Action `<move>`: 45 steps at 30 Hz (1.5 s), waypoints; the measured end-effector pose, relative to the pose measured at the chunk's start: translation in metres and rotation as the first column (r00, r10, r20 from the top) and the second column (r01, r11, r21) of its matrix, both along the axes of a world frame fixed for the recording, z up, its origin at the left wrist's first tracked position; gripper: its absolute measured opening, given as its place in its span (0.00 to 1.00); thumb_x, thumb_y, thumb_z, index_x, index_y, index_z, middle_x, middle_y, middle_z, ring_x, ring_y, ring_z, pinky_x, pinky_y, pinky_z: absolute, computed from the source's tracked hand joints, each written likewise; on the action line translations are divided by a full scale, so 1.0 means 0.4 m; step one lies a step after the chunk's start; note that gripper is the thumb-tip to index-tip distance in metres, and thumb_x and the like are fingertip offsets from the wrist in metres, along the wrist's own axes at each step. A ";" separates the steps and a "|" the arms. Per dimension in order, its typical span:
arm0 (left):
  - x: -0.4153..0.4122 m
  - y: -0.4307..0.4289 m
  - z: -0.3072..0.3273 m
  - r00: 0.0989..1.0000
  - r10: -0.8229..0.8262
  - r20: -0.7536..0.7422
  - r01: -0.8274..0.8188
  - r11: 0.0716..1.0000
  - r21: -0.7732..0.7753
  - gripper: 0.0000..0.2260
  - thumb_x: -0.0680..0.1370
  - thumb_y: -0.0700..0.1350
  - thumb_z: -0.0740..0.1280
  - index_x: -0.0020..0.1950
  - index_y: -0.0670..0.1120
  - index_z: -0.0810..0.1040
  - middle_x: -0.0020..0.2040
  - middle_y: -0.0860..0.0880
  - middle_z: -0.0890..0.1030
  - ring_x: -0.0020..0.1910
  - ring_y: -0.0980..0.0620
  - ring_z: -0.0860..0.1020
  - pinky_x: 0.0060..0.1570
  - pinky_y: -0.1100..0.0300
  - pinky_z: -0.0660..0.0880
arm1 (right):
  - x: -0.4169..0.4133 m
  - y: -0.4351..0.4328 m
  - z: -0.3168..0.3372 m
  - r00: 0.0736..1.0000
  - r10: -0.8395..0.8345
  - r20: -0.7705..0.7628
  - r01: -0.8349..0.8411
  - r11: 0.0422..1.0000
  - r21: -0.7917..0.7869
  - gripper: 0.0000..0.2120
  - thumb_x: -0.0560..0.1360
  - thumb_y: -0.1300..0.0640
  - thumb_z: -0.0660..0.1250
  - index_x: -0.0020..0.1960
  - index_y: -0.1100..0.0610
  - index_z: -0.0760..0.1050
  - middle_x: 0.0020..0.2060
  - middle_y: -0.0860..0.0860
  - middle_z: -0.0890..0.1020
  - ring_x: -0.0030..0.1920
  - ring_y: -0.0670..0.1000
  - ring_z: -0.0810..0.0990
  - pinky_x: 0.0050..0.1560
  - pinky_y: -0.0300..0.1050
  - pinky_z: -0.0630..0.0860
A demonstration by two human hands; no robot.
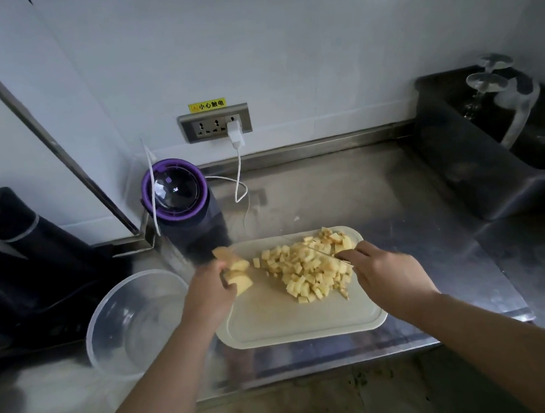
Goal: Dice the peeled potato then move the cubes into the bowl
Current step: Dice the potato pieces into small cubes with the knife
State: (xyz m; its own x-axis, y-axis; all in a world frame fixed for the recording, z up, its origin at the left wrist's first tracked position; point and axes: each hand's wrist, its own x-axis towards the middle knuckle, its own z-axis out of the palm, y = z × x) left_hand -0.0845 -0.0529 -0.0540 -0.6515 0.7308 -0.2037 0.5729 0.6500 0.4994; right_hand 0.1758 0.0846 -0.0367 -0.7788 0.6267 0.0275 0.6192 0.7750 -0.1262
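Note:
A pale cutting board (279,323) lies on the steel counter. A heap of yellow potato cubes (307,267) covers its far right half. My left hand (211,292) holds several uncut potato slabs (236,273) at the board's far left corner. My right hand (385,269) grips a knife handle; the thin blade (318,250) runs up-left across the cube heap. A clear plastic bowl (105,318) stands left of the board and looks empty.
A purple-rimmed appliance (176,198) stands behind the board, with a white charger cable (239,176) running to the wall socket. Dark boxes (11,261) sit at the left. A black rack with glasses (496,128) fills the right. The counter's front edge (320,366) is close.

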 end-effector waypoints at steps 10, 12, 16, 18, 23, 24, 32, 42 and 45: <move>0.043 -0.001 -0.027 0.994 0.080 -0.078 -0.078 0.997 0.028 0.11 0.76 0.43 0.68 0.58 0.46 0.73 0.56 0.48 0.77 0.53 0.48 0.77 0.47 0.57 0.73 | -0.021 -0.013 0.024 0.997 -0.071 -0.024 0.069 0.994 -0.085 0.19 0.83 0.57 0.57 0.72 0.47 0.70 0.61 0.46 0.77 0.45 0.52 0.82 0.40 0.44 0.81; 0.066 -0.020 -0.034 0.982 -0.041 -0.187 0.047 0.998 0.030 0.09 0.77 0.43 0.67 0.57 0.48 0.73 0.58 0.50 0.75 0.52 0.51 0.76 0.43 0.60 0.71 | -0.016 -0.019 0.022 0.997 -0.069 -0.030 0.066 0.993 -0.099 0.18 0.82 0.58 0.58 0.71 0.48 0.72 0.59 0.47 0.79 0.44 0.53 0.82 0.39 0.46 0.82; 0.115 -0.070 -0.068 0.919 -0.280 -0.278 0.277 0.959 -0.053 0.12 0.78 0.46 0.66 0.60 0.49 0.72 0.62 0.54 0.70 0.50 0.56 0.76 0.44 0.65 0.73 | -0.011 -0.045 0.016 1.000 -0.021 -0.003 0.020 0.992 -0.125 0.18 0.82 0.58 0.58 0.71 0.48 0.71 0.59 0.47 0.78 0.42 0.53 0.82 0.37 0.46 0.81; 0.126 -0.092 -0.081 0.916 -0.301 -0.265 0.293 0.953 -0.073 0.12 0.78 0.49 0.66 0.60 0.49 0.72 0.62 0.54 0.70 0.50 0.55 0.77 0.44 0.66 0.73 | -0.013 -0.064 0.017 1.000 0.006 0.028 -0.003 0.991 -0.136 0.19 0.83 0.57 0.56 0.73 0.47 0.68 0.60 0.45 0.77 0.43 0.52 0.82 0.38 0.42 0.80; 0.146 -0.092 -0.081 0.999 0.007 -0.040 -0.006 1.000 0.015 0.24 0.73 0.56 0.71 0.64 0.49 0.68 0.63 0.51 0.68 0.53 0.52 0.76 0.44 0.63 0.73 | -0.031 -0.115 0.010 0.997 0.037 0.067 -0.021 0.973 -0.228 0.19 0.84 0.56 0.53 0.73 0.47 0.66 0.60 0.45 0.75 0.47 0.51 0.81 0.45 0.44 0.81; 0.149 -0.081 -0.079 0.997 0.075 0.027 -0.076 0.997 0.030 0.29 0.72 0.56 0.72 0.67 0.48 0.66 0.64 0.50 0.68 0.56 0.50 0.76 0.47 0.59 0.75 | -0.034 -0.124 0.007 0.997 0.039 0.072 -0.020 0.969 -0.247 0.18 0.84 0.56 0.53 0.73 0.48 0.66 0.60 0.45 0.75 0.48 0.50 0.81 0.46 0.44 0.81; 0.153 -0.023 -0.061 0.997 0.082 0.003 -0.081 0.994 -0.077 0.27 0.75 0.49 0.70 0.71 0.45 0.64 0.73 0.45 0.60 0.69 0.47 0.68 0.62 0.58 0.71 | -0.033 -0.163 -0.001 0.992 -0.025 0.121 0.071 0.918 -0.391 0.18 0.83 0.56 0.56 0.72 0.49 0.67 0.58 0.46 0.77 0.49 0.46 0.79 0.49 0.37 0.78; 0.108 -0.039 -0.065 0.879 -0.476 -0.014 0.468 0.869 -0.163 0.34 0.75 0.37 0.67 0.77 0.50 0.56 0.75 0.51 0.59 0.67 0.47 0.70 0.62 0.55 0.72 | -0.025 -0.162 -0.036 0.979 -0.123 0.160 0.186 0.862 -0.472 0.15 0.82 0.57 0.57 0.68 0.50 0.69 0.49 0.45 0.75 0.46 0.46 0.78 0.45 0.37 0.78; 0.105 -0.052 -0.069 0.905 -0.425 -0.018 0.418 0.897 -0.142 0.36 0.75 0.40 0.70 0.78 0.51 0.55 0.74 0.50 0.59 0.66 0.49 0.71 0.61 0.57 0.73 | -0.028 -0.158 -0.037 0.976 -0.117 0.182 0.191 0.859 -0.475 0.15 0.82 0.58 0.56 0.68 0.51 0.69 0.51 0.47 0.77 0.47 0.47 0.78 0.47 0.41 0.79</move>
